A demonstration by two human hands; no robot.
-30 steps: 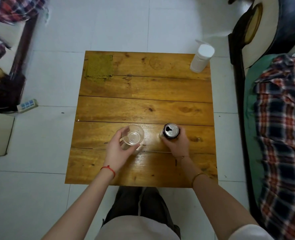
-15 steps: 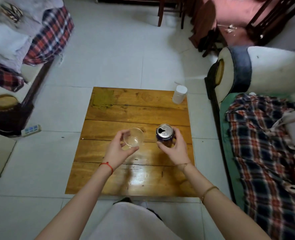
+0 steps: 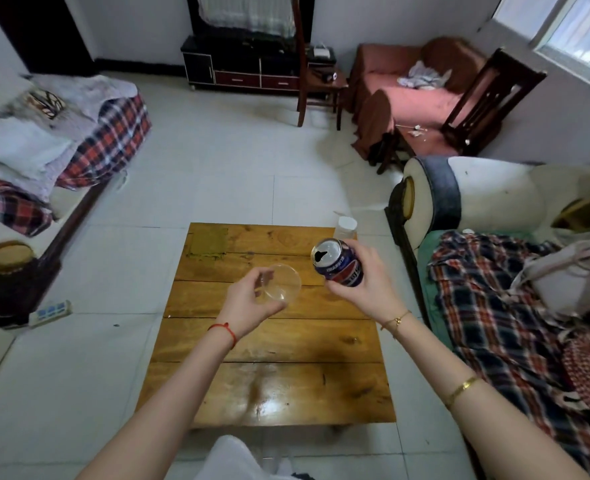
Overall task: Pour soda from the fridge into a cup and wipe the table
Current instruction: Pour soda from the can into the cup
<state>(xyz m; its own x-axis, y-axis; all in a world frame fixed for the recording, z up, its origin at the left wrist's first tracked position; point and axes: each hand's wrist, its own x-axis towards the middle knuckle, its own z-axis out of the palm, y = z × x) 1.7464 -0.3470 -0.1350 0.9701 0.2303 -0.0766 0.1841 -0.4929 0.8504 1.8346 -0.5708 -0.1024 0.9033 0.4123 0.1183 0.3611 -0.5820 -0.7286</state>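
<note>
Four broad planks make up the wooden table (image 3: 269, 344), standing on white floor tile with open floor beyond its far and left edges; a sofa draped in plaid cloth (image 3: 515, 327) runs close along its right edge. Green cloth (image 3: 207, 241) at table's far-left corner, white bottle (image 3: 345, 228) at far-right. Left hand (image 3: 248, 301) wrapped round clear cup (image 3: 281, 282), apparently empty; right hand (image 3: 364, 277) clamped on opened soda can (image 3: 338, 266), both above table.

Can label (image 3: 342, 270): print too small to read
Cup contents (image 3: 279, 284): cannot tell, clear and blurred
White bottle (image 3: 346, 227): lower part hidden behind can
Plaid blanket (image 3: 515, 327): cut off by right edge
</note>
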